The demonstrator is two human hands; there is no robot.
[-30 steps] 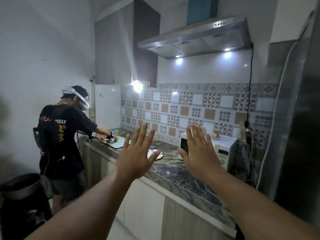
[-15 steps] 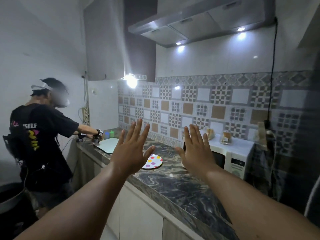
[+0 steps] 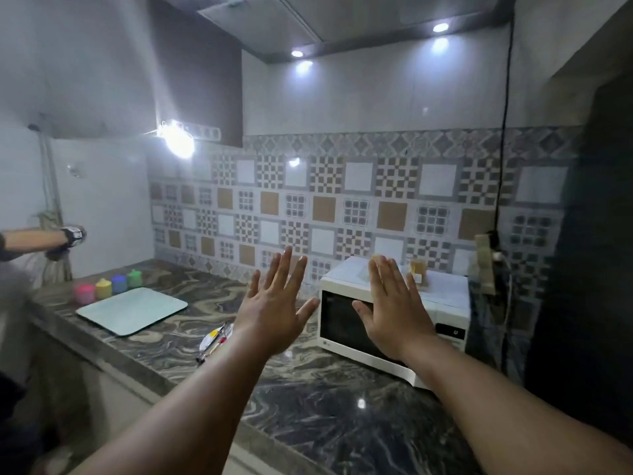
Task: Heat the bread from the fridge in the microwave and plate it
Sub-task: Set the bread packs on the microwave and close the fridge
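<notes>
Both my hands are raised in front of me with straight, spread fingers, holding nothing. My left hand (image 3: 274, 303) hovers above the marble counter (image 3: 308, 399). My right hand (image 3: 394, 310) is in front of the white microwave (image 3: 442, 303), whose dark door is closed. A polka-dot plate (image 3: 214, 339) lies on the counter, mostly hidden behind my left forearm. The dark fridge (image 3: 589, 234) fills the right edge. No bread is in view.
A pale green board (image 3: 132, 310) lies at the counter's left, with several coloured cups (image 3: 106, 287) behind it. Another person's arm (image 3: 37, 240) reaches in at the far left. Small items (image 3: 418, 272) stand on the microwave; a cable (image 3: 503, 149) hangs beside it.
The view has swung right and closer to the counter. The other person has slid almost out at the left. My hands stay raised and spread, now right in front of the microwave.
</notes>
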